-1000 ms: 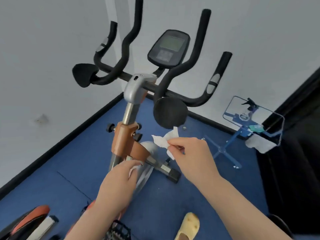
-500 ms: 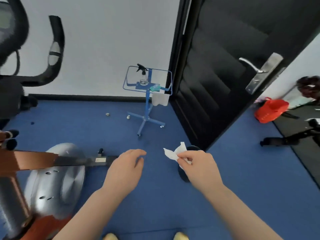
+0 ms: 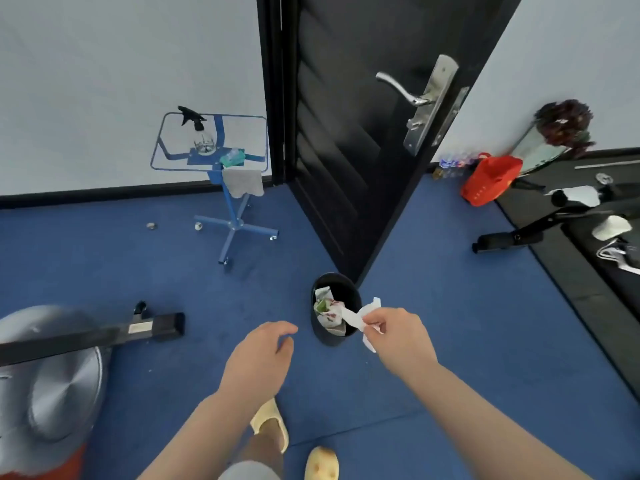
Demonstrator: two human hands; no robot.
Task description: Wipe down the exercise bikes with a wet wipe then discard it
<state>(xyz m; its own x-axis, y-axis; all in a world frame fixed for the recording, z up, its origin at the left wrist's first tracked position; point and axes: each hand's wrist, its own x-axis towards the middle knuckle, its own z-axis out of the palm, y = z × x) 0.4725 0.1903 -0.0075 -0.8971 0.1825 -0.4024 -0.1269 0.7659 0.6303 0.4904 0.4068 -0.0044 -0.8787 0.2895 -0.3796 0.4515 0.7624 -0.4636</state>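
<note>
While pinched in right hand [image 3: 398,336] fingertips, wet wipe [image 3: 360,315] hangs limp over black bin [image 3: 323,336]. Light, soft, damp; likely clings, so release by its pinched corner. Left hand [image 3: 258,355] loosely spread, empty.

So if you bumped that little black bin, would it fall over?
Possibly. The small black plastic bin looks tall for its narrow base, so a push near the rim could tip it. It holds only crumpled paper, so it is probably light. Being round, it might roll once down.
</note>
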